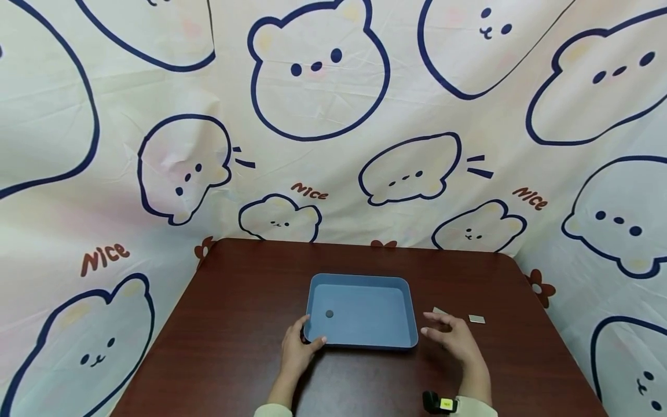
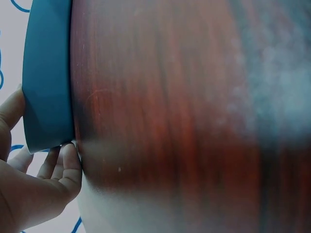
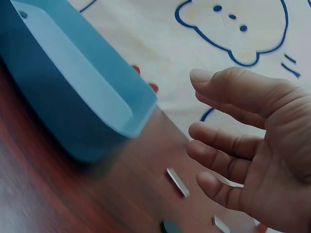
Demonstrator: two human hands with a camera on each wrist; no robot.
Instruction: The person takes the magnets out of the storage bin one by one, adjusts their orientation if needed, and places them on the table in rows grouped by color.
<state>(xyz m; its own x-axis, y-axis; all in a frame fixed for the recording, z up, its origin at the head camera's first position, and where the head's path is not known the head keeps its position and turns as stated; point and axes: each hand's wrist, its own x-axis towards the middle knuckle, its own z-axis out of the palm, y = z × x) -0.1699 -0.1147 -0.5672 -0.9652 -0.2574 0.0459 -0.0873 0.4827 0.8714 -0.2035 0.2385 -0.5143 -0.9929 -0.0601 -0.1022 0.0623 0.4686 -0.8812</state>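
A shallow blue tray (image 1: 365,311) stands on the brown table, a small dark round disc (image 1: 329,314) lying inside it near the left wall. My left hand (image 1: 298,349) grips the tray's front left corner, thumb along the front and fingers at the left side. In the left wrist view its fingertips (image 2: 72,158) curl against the lower edge of the tray. Just right of the tray, my right hand (image 1: 454,340) hovers with fingers spread and nothing in them. Beneath it in the right wrist view are a pale flat rectangular piece (image 3: 178,183) and a small dark piece (image 3: 170,226).
Another pale rectangular piece (image 1: 476,319) lies on the table (image 1: 234,307) to the right of my right hand. A cloth (image 1: 333,162) printed with bear faces hangs behind and along the sides of the table. A black device (image 1: 439,402) sits at my right wrist.
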